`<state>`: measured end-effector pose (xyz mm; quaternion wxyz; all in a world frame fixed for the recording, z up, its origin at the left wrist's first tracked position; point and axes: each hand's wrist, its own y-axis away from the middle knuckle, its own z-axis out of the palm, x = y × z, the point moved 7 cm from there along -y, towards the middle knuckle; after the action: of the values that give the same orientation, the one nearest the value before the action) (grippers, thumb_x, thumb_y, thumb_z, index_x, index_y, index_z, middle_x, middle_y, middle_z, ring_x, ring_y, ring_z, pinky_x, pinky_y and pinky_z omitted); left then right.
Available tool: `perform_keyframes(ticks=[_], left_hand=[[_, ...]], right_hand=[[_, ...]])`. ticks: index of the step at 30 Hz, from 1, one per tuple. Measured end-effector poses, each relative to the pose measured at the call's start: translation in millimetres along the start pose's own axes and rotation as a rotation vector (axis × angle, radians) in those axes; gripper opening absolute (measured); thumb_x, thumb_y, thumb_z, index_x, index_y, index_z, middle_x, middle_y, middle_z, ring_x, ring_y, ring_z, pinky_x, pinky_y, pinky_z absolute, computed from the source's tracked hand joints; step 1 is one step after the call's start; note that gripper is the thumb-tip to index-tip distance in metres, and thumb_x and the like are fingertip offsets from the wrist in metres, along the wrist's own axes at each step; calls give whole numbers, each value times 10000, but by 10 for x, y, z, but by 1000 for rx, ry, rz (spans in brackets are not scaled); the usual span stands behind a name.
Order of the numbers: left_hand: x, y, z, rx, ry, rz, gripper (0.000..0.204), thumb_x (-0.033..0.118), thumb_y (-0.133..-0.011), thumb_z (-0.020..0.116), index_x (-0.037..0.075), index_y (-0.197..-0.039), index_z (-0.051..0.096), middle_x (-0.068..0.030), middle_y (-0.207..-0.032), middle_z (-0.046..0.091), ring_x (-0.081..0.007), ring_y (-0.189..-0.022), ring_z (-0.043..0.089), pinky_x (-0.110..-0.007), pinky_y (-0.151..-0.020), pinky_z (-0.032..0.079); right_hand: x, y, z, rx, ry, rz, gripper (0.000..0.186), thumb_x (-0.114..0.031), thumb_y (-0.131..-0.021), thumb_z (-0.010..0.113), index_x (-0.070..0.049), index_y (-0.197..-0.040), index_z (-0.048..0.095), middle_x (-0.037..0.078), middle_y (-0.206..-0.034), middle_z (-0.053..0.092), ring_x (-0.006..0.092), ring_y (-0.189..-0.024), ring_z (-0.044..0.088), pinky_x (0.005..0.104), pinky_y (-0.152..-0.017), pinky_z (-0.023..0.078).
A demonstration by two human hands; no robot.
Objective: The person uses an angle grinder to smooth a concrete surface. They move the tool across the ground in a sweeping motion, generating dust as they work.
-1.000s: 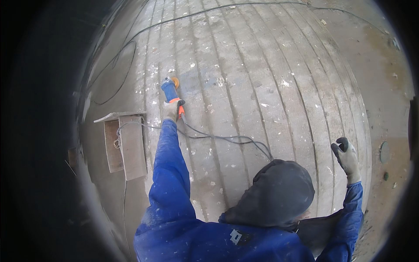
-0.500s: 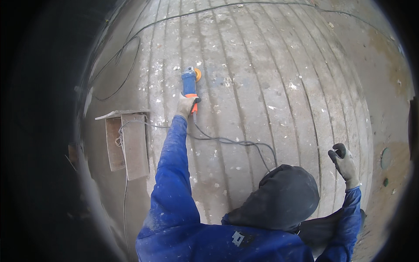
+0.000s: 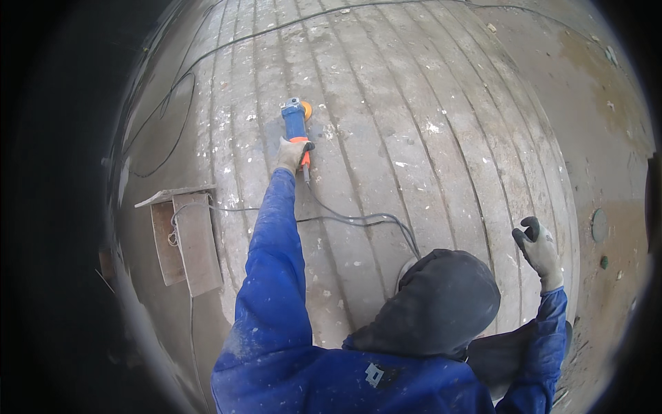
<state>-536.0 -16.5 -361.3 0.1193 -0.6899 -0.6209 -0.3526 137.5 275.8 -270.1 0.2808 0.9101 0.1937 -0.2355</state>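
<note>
In my gloved left hand point(image 3: 289, 154) is a blue and orange angle grinder point(image 3: 295, 125), gripped by its orange rear end. Its orange-yellow disc point(image 3: 307, 110) sits at the far right side of the head, over the pale grooved surface point(image 3: 372, 172). Whether the disc touches that surface I cannot tell. A grey cord point(image 3: 341, 219) runs from the grinder toward a dark cloth-covered rounded shape point(image 3: 445, 303), apparently my bent knee. At right, my gloved right hand point(image 3: 540, 254) is raised with curled fingers, a gap showing between them and nothing visible inside.
A box-like piece of boards point(image 3: 198, 245) stands at the left with a cord looped through it. Another dark cable point(image 3: 276, 29) crosses the far side. White flecks point(image 3: 433, 128) dot the grooved surface. A round greenish disc point(image 3: 598, 225) lies on the ground at right.
The view has shifted, so the surroundings slide left in the picture. Against the surface marks, my left hand and the grinder have moved a little to the right. The right hand stays raised.
</note>
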Motion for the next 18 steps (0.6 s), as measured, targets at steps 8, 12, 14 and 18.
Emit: perform_keyframes(ticks=[8,12,14,18], left_hand=[[-87,619,226,-125,80,70,635,194,-729,884,16,-1234,544,-124,-941,705,-231,-673,699,-384,-543,555],[-206,785,36,-80,-2,64,662,185,-675,927,18,-1215,582,-103,-915,737,-247,-662,721,-394,-578,584],[-325,648,-127,-91,-90,-13,696,195,-669,928,12,-1240,575,-118,-949,741,-257,-696,733,-393,-604,591],[17,965,306,-112,-39,73,725,273,-692,920,34,-1284,577,-159,-1084,727,-291,-975,737,-431,-809,592]], right_hand=[[-22,14,-68,52,30,-64,371,-300,-943,750,-17,-1164,659,136,-782,653,271,-740,646,439,-706,503],[-129,-39,-50,35,45,-98,410,-342,-936,739,-22,-1178,653,176,-883,708,324,-838,699,449,-764,530],[-252,-105,29,-21,38,-106,411,-337,-941,736,-21,-1189,648,175,-884,705,323,-842,698,448,-768,529],[-285,-167,66,-62,12,-100,408,-331,-950,731,-20,-1199,643,170,-871,697,317,-830,689,443,-766,525]])
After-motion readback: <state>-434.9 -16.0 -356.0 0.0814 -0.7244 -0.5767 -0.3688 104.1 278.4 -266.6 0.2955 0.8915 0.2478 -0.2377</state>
